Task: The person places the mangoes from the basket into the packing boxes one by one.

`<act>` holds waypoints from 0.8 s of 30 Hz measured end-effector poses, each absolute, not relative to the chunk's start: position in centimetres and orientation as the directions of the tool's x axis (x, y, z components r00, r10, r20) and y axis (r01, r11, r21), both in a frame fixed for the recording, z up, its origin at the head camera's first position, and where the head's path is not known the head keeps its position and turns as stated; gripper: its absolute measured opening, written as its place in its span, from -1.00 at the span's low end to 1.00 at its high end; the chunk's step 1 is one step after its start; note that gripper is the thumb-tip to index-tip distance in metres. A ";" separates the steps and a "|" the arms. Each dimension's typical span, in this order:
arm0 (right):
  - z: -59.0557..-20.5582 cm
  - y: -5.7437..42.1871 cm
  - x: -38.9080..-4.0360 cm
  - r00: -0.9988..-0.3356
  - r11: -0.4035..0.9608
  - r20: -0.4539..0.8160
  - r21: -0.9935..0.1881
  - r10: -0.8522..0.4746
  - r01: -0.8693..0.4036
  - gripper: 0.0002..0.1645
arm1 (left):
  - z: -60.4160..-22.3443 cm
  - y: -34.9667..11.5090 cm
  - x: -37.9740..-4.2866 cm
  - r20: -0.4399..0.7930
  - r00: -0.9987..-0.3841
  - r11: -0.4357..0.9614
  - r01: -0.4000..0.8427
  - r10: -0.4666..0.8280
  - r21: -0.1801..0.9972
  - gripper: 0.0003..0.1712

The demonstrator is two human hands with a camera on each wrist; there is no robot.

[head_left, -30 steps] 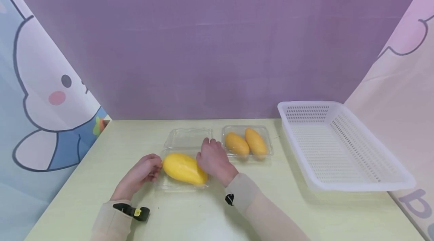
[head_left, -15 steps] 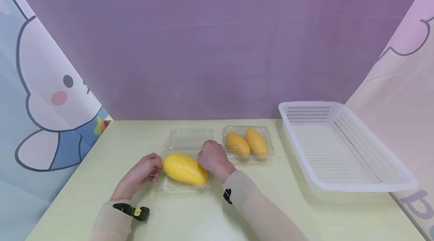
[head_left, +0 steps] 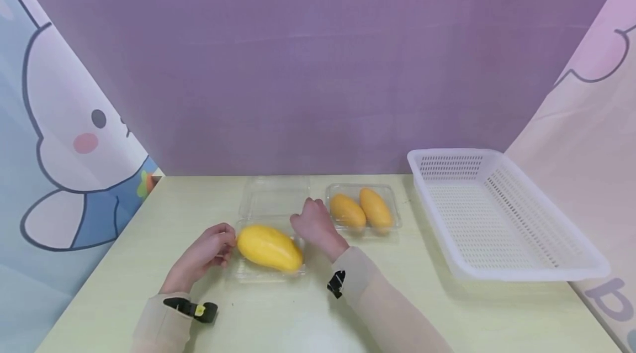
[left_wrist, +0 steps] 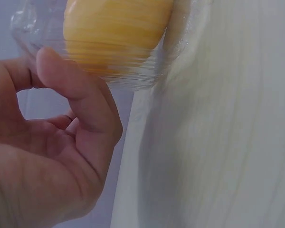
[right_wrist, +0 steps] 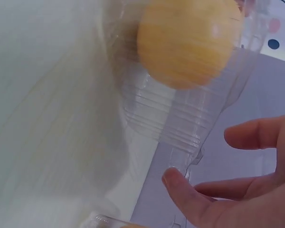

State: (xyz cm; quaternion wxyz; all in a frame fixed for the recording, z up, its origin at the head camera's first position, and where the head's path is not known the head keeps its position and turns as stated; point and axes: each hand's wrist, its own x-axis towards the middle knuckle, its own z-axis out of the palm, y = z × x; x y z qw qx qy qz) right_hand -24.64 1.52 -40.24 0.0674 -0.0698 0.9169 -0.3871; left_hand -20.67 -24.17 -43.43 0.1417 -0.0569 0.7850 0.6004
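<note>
A large yellow mango (head_left: 270, 248) lies in the base of a clear plastic clamshell box (head_left: 243, 274) on the table. The box's hinged lid (head_left: 275, 196) is swung back, away from the person. At the box's left side, my left hand (head_left: 205, 252) pinches the rim; the left wrist view shows its fingertip on the ribbed wall (left_wrist: 128, 78). By the right rear corner is my right hand (head_left: 319, 230). In the right wrist view its thumb and fingers are spread apart beside the box (right_wrist: 166, 116), with nothing between them.
Just right of my right hand, a second clear box (head_left: 361, 187) holds two smaller orange-yellow mangoes (head_left: 376, 209). A white perforated basket (head_left: 536, 273) stands at the table's right. A purple panel (head_left: 318, 93) rises behind the table (head_left: 268, 320), with printed cloths at both sides.
The box's lid has tipped farther back. My right hand has shifted slightly and now shows a gap from the large mango. My left hand stays nearly still at the rim.
</note>
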 end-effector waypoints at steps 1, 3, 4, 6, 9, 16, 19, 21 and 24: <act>-40.2 1.5 -24.7 -0.983 0.689 -0.069 -0.722 -0.169 -0.068 -0.35 | -43.5 -24.2 -20.6 -0.290 -0.953 0.273 -0.258 0.084 0.927 -0.88; -40.2 1.6 -24.8 -0.987 0.679 -0.064 -0.732 -0.148 -0.054 -0.27 | -43.6 -24.2 -20.6 -0.285 -0.954 0.275 -0.251 0.093 0.928 -0.87; -40.1 1.6 -24.9 -0.989 0.665 -0.060 -0.746 -0.138 -0.047 -0.24 | -43.6 -24.3 -20.6 -0.285 -0.954 0.274 -0.251 0.092 0.929 -0.86; -40.0 1.7 -25.0 -0.992 0.635 -0.046 -0.772 -0.116 -0.038 -0.21 | -43.6 -24.3 -20.6 -0.282 -0.955 0.276 -0.246 0.096 0.929 -0.86; -39.8 2.0 -25.2 -0.995 0.577 -0.010 -0.815 -0.096 -0.048 -0.22 | -43.6 -24.2 -20.7 -0.279 -0.956 0.279 -0.244 0.093 0.929 -0.88; -39.2 2.6 -25.6 -0.999 0.496 0.029 -0.867 -0.028 -0.040 -0.24 | -43.6 -24.0 -20.8 -0.276 -0.958 0.280 -0.246 0.073 0.928 -0.87; -39.0 2.7 -25.8 -1.000 0.471 0.025 -0.882 -0.007 -0.025 -0.25 | -43.6 -23.9 -20.7 -0.271 -0.959 0.287 -0.239 0.077 0.928 -0.88; -38.8 2.8 -25.8 -1.000 0.446 0.025 -0.895 0.003 -0.021 -0.27 | -43.6 -23.9 -20.7 -0.270 -0.960 0.290 -0.237 0.078 0.927 -0.88; -38.7 2.9 -25.9 -0.999 0.419 0.048 -0.908 0.021 -0.035 -0.33 | -43.7 -23.9 -20.8 -0.272 -0.959 0.289 -0.240 0.075 0.927 -0.87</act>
